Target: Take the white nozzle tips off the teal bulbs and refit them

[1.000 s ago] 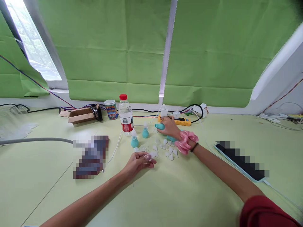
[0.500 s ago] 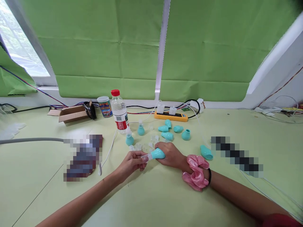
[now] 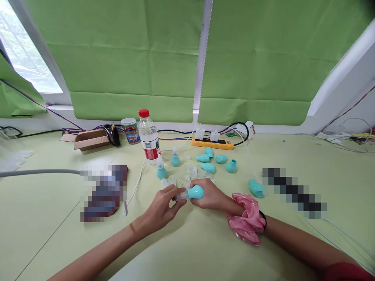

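Observation:
My right hand (image 3: 209, 194) is closed around a teal rubber bulb (image 3: 195, 191) of the nasal aspirator kind, its rounded end toward the right. A clear plastic nozzle (image 3: 182, 196) joins the bulb's neck on the left, pinched between the thumb and fingers of my left hand (image 3: 160, 206). The two parts are in line, held low over the table. Just beyond my hands lie small clear plastic pieces (image 3: 191, 170). Two teal bulbs with clear tops, one nearer (image 3: 161, 171) and one farther (image 3: 175, 159), stand upright behind my left hand.
Several loose teal bulbs (image 3: 208, 168) lie behind my right hand, and another bulb (image 3: 256, 188) is farther right. A water bottle (image 3: 150, 142), a printed can (image 3: 131, 131), a cardboard box (image 3: 91, 140) and an orange power strip (image 3: 213, 143) line the back. Cables cross the table (image 3: 187, 246).
My left hand has turned around the clear nozzle, its thumb now below and fingers above. The right hand keeps its hold on the bulb, and the pink scrunchie on that wrist has shifted.

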`<state>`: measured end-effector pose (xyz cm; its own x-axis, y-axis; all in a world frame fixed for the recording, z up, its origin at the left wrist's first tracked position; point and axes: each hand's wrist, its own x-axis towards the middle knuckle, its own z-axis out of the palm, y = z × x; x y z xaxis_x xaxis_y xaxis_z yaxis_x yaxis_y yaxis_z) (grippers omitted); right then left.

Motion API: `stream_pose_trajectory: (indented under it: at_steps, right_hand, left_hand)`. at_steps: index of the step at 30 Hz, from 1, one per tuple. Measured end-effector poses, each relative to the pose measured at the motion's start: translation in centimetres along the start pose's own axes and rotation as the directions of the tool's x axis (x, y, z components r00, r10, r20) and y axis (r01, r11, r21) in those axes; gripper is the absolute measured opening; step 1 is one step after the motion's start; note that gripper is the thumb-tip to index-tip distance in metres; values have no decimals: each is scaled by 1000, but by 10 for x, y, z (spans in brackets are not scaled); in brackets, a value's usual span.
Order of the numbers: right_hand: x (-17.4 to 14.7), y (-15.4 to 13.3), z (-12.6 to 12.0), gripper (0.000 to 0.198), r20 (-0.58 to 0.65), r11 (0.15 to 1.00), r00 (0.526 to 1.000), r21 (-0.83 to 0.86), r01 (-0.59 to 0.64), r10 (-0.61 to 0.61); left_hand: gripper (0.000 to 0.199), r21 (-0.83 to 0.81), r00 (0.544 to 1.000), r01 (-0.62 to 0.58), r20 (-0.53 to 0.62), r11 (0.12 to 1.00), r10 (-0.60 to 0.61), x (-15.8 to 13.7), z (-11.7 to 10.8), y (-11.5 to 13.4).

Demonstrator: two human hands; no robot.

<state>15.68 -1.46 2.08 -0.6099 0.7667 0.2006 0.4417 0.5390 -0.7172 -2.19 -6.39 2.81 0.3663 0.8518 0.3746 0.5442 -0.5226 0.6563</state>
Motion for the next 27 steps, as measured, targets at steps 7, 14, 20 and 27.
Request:
stream_pose_trajectory:
  at_steps: [7,14,20,27]
  right_hand:
    - [3,-1,-5,11,247,963,961,205,-174,121]
    - [-8,-10,-20,25,542,929,830,227,-292,129]
    - [-22,-3,-17,29,290,903,943,342,-261,163]
    - [-32,15,-6,34,-105,853,949,475,-216,299]
  left_hand:
    - [32,131,965,-255,96,958,244,-1,1,-6]
    - [34,31,939,-310,163,950,302,-6,-3,5]
    - [29,221,969,-236,-19,946,246,11,-23,-13]
    - [24,598,964,-266,191,756,187,42,5,-26]
